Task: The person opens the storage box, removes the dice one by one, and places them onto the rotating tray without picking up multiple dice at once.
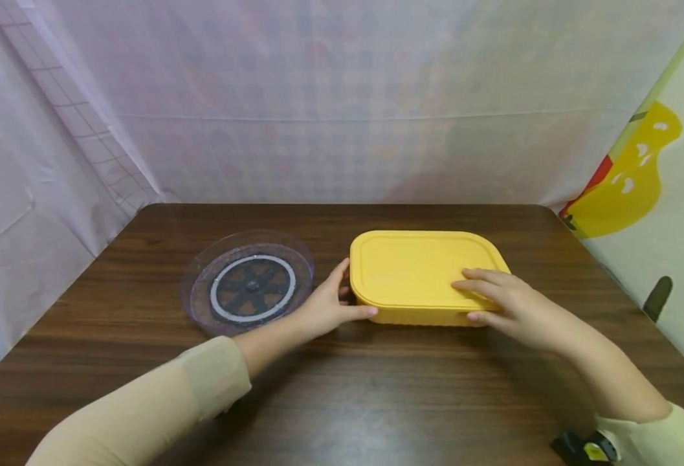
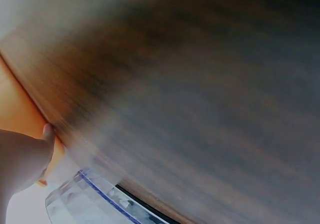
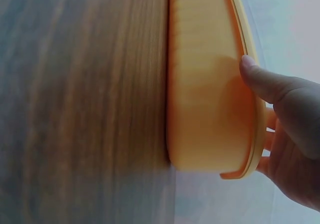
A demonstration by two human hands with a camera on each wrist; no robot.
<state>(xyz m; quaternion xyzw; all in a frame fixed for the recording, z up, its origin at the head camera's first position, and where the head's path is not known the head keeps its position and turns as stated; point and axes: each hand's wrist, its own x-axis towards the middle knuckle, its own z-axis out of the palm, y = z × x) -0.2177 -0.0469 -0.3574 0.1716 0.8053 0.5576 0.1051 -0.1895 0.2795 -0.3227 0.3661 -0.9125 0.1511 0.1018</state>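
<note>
A yellow lidded plastic box (image 1: 417,316) stands on the brown table (image 1: 342,388), right of centre. Its lid (image 1: 417,262) lies flat on top. My left hand (image 1: 331,304) grips the box's left end, thumb along the front and fingers round the side; in the left wrist view that hand (image 2: 25,156) is partly cut off. At the front right corner my right hand (image 1: 510,304) holds the lid, its fingers spread on top. The right wrist view shows the thumb of that hand (image 3: 295,124) against the lid's rim (image 3: 245,38), with the box wall below it.
Left of the box sits a clear round tray (image 1: 202,301) with a grey ring and a spoked dark pattern in its base. White patterned cloth (image 1: 342,116) hangs behind the table and at both sides. A small black and yellow object (image 1: 586,448) shows by the right sleeve.
</note>
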